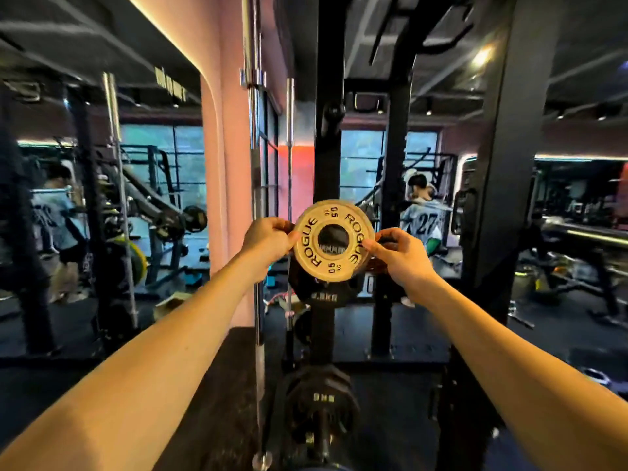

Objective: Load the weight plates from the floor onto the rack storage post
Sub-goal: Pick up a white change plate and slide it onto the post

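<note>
A small pale round weight plate (pixel 307 248) marked ROGUE faces me at chest height, held upright. My left hand (pixel 268 241) grips its left rim and my right hand (pixel 401 254) grips its right rim. Through the plate's centre hole shows the dark end of a storage post (pixel 333 240) on the black rack upright (pixel 328 164). A black plate (pixel 324 295) hangs on the upright right behind and below the pale one. Lower down, another stack of black plates (pixel 321 402) sits on a post.
Upright steel barbells (pixel 254 164) stand just left of the rack upright, beside a pink pillar (pixel 221 198). A second black rack column (pixel 509 164) rises on the right. Two people stand in the background, one at the left (pixel 57 212), one at the right (pixel 423 212).
</note>
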The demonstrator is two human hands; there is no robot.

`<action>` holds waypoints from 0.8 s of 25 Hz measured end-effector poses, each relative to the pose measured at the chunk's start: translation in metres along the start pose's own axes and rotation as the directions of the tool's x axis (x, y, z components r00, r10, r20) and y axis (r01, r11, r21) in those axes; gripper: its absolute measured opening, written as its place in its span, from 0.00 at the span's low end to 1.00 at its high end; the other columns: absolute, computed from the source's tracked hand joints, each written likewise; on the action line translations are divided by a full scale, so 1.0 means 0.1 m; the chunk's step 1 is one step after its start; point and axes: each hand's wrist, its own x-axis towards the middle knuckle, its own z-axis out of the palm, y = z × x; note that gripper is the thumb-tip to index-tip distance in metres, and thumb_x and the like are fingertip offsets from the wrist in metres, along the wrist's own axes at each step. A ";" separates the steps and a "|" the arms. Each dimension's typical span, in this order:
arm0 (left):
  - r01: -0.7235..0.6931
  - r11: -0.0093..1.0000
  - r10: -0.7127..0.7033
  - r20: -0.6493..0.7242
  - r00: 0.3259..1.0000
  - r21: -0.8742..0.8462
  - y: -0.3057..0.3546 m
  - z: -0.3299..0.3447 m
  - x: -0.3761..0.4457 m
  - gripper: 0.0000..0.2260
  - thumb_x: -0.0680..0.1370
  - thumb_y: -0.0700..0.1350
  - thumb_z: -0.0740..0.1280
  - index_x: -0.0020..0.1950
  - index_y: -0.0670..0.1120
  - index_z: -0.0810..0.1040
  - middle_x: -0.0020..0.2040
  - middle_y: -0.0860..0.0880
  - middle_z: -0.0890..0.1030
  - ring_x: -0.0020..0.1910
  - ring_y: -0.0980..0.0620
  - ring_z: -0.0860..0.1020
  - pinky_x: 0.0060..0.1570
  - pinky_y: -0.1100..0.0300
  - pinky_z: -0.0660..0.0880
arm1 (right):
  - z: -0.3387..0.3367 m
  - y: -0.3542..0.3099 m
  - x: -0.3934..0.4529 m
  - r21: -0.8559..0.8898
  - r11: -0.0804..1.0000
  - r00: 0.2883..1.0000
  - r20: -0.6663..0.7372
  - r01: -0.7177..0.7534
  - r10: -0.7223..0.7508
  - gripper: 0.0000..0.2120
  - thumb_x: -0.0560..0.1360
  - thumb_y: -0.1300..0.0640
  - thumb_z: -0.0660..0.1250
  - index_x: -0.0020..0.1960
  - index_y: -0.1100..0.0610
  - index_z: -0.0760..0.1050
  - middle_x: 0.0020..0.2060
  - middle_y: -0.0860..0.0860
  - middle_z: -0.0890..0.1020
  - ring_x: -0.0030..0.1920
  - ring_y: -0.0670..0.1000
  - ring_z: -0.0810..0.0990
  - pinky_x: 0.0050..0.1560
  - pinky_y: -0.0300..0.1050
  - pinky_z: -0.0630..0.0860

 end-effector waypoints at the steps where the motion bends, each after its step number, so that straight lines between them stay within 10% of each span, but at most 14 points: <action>1: -0.030 1.000 0.030 -0.013 0.999 0.003 0.17 -0.02 0.08 0.09 0.75 0.44 0.71 0.37 0.50 0.75 0.34 0.51 0.79 0.34 0.52 0.76 0.41 0.58 0.75 | -0.02 -0.13 0.11 -0.003 0.999 0.999 -0.007 0.038 -0.038 0.06 0.74 0.60 0.70 0.43 0.59 0.74 0.35 0.55 0.81 0.31 0.49 0.81 0.33 0.42 0.80; 14: -0.228 0.973 0.228 -0.172 0.958 0.022 1.37 -0.06 1.23 0.03 0.76 0.40 0.70 0.48 0.42 0.80 0.45 0.44 0.82 0.37 0.50 0.77 0.41 0.58 0.74 | -0.16 -1.18 1.47 -0.055 0.957 0.958 0.000 0.286 -0.286 0.07 0.75 0.58 0.69 0.48 0.61 0.74 0.42 0.63 0.83 0.37 0.57 0.83 0.33 0.44 0.79; 20: -0.254 0.964 0.264 -0.212 0.941 0.073 1.35 0.05 1.93 0.05 0.74 0.37 0.69 0.39 0.45 0.80 0.45 0.42 0.83 0.46 0.45 0.81 0.48 0.50 0.79 | -0.08 -1.15 2.05 -0.112 0.948 0.953 -0.021 0.297 -0.301 0.05 0.75 0.57 0.69 0.46 0.57 0.73 0.44 0.61 0.84 0.38 0.57 0.84 0.42 0.51 0.82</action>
